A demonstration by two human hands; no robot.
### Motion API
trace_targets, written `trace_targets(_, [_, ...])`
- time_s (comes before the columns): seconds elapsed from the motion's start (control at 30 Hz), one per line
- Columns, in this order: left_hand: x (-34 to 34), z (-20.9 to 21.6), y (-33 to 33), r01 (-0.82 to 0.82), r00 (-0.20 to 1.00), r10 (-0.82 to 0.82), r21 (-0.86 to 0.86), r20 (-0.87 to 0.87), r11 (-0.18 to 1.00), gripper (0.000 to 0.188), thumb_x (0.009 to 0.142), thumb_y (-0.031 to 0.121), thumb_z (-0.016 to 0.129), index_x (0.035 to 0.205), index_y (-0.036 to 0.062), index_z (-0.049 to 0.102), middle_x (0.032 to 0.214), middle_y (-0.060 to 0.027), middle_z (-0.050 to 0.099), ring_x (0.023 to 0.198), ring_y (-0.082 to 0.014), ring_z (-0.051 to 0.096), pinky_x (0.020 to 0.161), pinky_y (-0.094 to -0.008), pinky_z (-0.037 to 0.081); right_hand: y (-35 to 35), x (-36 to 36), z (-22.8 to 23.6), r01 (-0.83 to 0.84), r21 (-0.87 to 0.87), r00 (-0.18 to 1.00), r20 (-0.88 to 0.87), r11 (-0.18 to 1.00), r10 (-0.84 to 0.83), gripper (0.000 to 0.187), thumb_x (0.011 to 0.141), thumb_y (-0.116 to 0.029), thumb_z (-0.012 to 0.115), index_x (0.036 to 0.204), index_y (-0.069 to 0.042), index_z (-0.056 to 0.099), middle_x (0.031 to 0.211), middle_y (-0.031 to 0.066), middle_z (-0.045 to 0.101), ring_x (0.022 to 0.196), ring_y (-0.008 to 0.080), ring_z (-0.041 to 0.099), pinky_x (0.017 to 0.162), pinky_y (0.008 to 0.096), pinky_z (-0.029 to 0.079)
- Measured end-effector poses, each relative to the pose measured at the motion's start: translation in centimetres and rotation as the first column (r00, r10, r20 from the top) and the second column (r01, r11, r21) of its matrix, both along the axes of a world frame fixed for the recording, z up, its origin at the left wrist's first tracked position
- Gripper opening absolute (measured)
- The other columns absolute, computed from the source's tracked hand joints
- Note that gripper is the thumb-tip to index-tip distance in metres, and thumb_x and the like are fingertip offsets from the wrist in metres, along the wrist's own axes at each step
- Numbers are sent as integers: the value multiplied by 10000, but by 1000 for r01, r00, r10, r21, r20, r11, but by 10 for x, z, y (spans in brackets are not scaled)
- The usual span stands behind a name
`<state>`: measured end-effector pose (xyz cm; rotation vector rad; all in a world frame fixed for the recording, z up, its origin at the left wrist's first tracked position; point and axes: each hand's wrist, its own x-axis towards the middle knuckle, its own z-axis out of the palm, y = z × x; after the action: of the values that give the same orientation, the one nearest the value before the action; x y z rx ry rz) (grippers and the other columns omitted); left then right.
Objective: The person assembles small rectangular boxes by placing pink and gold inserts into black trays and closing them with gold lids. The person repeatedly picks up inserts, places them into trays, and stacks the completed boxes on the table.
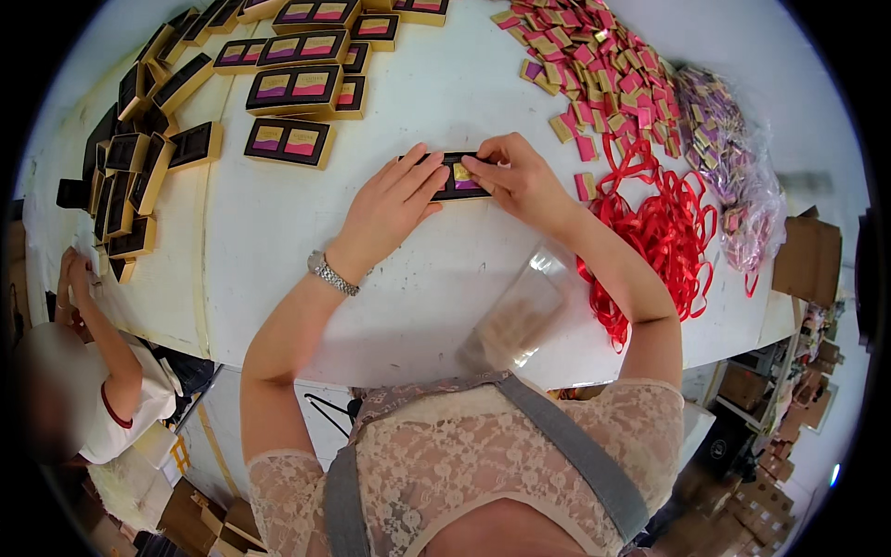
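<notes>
A shallow black-and-gold box [452,194] lies on the white table in front of me, mostly covered by my hands. My left hand [382,201] rests over its left end, fingers stretched out and holding nothing. Bent and pinched together, the fingers of my right hand [524,178] hold a small gold-and-purple square packet [462,176] in the box's window area. Just beyond to the left, a filled box [289,142] shows one purple and one pink square.
Filled boxes [295,84] are stacked at the far left, near empty black-and-gold boxes [139,186]. Right: loose pink-and-gold packets [603,70], tangled red ribbon [654,232], a clear bag of purple packets [729,148]. Clear plastic sleeves [524,311] lie nearby. Another person [102,390] works at left.
</notes>
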<state>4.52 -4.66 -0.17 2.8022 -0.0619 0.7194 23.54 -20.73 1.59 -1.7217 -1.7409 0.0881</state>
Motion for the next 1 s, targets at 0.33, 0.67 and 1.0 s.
trace_targets(0.33, [-33, 26, 75, -72, 980, 80, -52, 184, 996, 414, 895, 160, 668, 1296, 105, 577, 1422, -102, 521, 1357, -306, 435, 1109, -468, 369, 6, -12, 5, -138, 22, 889, 444, 990, 114, 493, 821, -298, 734, 1224, -39, 615, 1367, 190, 532, 1077, 351, 586, 859, 411, 521])
trace_targets(0.67, [-131, 38, 219, -451, 542, 794, 702, -275, 551, 720, 875, 216, 654, 1519, 147, 339, 1403, -104, 481, 1415, -375, 310, 1157, -606, 178, 174, -30, 43, 21, 312, 942, 313, 950, -123, 478, 859, -272, 707, 1274, -67, 589, 1376, 128, 549, 1049, 337, 590, 880, 429, 517])
trace_targets(1.0, [-120, 58, 4, -453, 754, 395, 20, -524, 891, 693, 768, 59, 655, 1427, 189, 486, 1207, -268, 508, 1093, -395, 536, 879, -461, 493, 159, 182, -31, 658, 184, 561, 527, 730, -638, 280, 904, -290, 538, 970, -96, 729, 1100, 106, 662, 1115, 271, 544, 899, 501, 436])
